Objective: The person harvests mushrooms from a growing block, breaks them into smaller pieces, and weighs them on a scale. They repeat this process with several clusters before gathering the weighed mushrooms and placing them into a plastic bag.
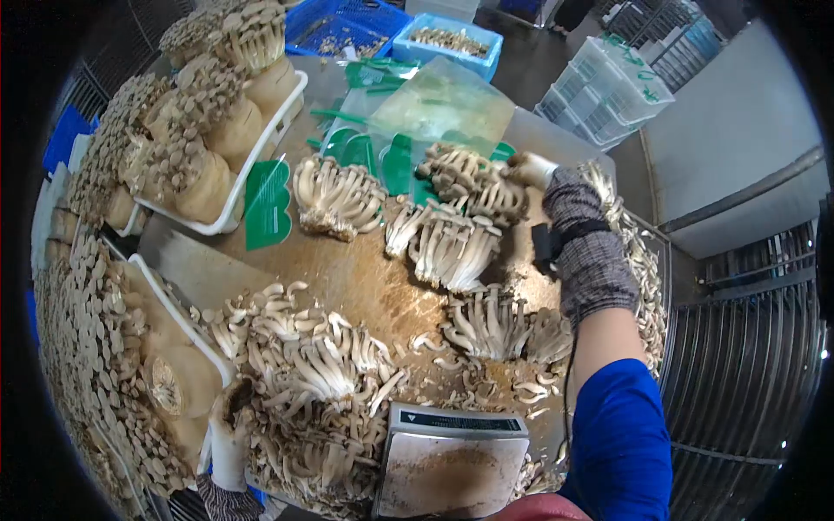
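Several clumps of mushrooms point(452, 249) lie about the middle of the tabletop point(369, 282). Farther back, near the far right corner, sits another clump point(469, 184), and the gloved right hand point(532, 168) is at its right end. Its brown-stained fingertips meet the clump's edge; whether they grasp it or only touch it, I cannot tell. A grey knit cuff point(586, 265) with a black strap point(580, 230) covers that forearm, below it a blue sleeve point(618, 434).

The gloved left hand point(229, 438) is at the near left corner, against the left side of a loose pile point(317, 434). Its fingers are stained brown and point away from the body; whether they are clenched on anything, I cannot tell.

A scale point(456, 473) stands at the near edge, just right of the pile, its plate smeared brown. Behind it sits a short clump point(486, 323) amid scattered pieces. One more clump point(337, 195) lies toward the far left, beside a green-printed bag point(268, 206). Clear bags point(452, 100) lie flat along the far edge.

Two white baskets of mushroom blocks line the left edge, and more mushrooms point(650, 295) run along the right edge. Beyond the far edge are a dark blue crate point(300, 26) and a light blue crate point(485, 65); white crates point(599, 91) are stacked past the far right corner.
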The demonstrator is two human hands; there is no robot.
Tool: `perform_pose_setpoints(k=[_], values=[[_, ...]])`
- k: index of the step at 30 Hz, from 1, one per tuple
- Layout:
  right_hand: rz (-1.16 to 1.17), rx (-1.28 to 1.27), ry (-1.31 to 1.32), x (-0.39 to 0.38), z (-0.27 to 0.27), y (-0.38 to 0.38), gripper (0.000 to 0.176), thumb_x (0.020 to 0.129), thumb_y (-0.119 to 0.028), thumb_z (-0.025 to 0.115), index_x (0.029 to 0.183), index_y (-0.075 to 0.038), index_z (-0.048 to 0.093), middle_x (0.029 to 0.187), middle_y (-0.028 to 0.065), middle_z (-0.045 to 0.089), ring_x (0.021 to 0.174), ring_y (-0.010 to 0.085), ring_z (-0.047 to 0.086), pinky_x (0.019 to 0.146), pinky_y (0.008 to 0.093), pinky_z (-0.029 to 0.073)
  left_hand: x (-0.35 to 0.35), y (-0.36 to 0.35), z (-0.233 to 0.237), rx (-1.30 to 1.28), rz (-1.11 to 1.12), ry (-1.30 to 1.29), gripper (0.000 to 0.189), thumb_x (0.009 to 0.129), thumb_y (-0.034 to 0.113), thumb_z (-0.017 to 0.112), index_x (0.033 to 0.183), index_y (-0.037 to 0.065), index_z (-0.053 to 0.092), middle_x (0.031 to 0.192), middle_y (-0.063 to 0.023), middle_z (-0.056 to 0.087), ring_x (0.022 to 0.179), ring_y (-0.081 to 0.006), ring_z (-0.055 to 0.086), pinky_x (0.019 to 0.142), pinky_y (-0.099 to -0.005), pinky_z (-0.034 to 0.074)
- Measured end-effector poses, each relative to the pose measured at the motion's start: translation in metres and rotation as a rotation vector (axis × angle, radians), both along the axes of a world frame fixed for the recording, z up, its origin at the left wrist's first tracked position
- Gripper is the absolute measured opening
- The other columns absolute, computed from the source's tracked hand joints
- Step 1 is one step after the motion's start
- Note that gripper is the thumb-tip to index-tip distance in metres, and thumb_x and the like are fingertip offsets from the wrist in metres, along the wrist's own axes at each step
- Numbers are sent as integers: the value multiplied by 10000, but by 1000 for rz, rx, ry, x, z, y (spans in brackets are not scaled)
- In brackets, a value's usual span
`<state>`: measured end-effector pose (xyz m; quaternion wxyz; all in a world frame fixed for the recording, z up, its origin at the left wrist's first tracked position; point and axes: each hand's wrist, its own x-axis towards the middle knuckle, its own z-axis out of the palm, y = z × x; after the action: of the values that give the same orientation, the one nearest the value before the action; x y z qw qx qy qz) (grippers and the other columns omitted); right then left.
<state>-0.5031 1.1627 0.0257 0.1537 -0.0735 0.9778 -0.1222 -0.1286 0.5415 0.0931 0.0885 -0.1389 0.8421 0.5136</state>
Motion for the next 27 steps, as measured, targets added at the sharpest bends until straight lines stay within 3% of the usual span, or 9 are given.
perform_pose_setpoints(k=[3,7,10,12,15,18,22,24,27], values=[[-155,-337,-16,1,-33,1,424,929,-339,609,1178,1,649,1103,223,677,1011,333,643,918,381,486,1,-2,4,25,10,-4,491,912,276,664,1257,-55,550,1215,-161,619,1137,-256,584,1000,-356,438],[-548,-434,73,-2,-40,2,412,913,-346,621,1163,-22,667,1106,223,679,1034,330,651,916,401,490,12,-7,6,14,66,-59,489,927,247,656,1285,-55,515,1240,-163,606,1157,-249,574,1006,-345,435],[-533,-98,425,-2,-41,13,392,883,-322,646,1165,-51,670,1120,229,667,1067,354,634,928,431,484,14,-6,6,58,76,-55,497,935,236,647,1309,-52,490,1248,-169,599,1164,-250,570,1010,-350,434],[-538,-95,405,-6,-43,15,376,855,-276,658,1174,-76,668,1150,226,652,1101,357,614,939,442,479,17,-6,3,91,66,-56,505,938,236,643,1320,-50,479,1249,-171,597,1166,-251,568,1012,-353,433],[-160,-77,328,-9,-48,11,398,795,-140,645,1191,-116,666,1215,174,639,1113,342,612,964,419,479,24,-10,-5,-39,110,-24,475,937,212,634,1308,-50,495,1243,-163,601,1154,-248,572,1011,-358,434],[-120,-104,159,-17,-51,12,389,752,-59,620,1128,-118,702,1153,170,669,1089,329,628,952,405,485,27,-17,-12,-109,68,-49,451,931,196,630,1290,-52,515,1229,-154,607,1139,-246,576,1004,-358,436],[-129,-122,186,-19,-68,21,268,764,-82,627,1010,-83,734,1053,194,690,1019,340,651,905,416,501,31,-12,-4,-136,110,-127,575,926,132,658,1374,-72,363,1350,-218,500,1222,-277,515,1059,-385,395],[-138,-86,213,-10,-63,17,255,770,-99,634,1004,-77,732,1041,211,686,1005,347,653,892,424,505,32,-5,3,-69,79,-11,503,909,266,661,1269,-62,533,1208,-150,613,1121,-231,578,986,-349,438],[-288,5,452,2,-54,19,258,804,-188,660,1028,-74,714,996,214,690,978,360,653,873,443,507,36,1,5,-63,104,23,550,901,319,677,1267,-65,532,1206,-149,614,1114,-227,579,979,-346,441]])
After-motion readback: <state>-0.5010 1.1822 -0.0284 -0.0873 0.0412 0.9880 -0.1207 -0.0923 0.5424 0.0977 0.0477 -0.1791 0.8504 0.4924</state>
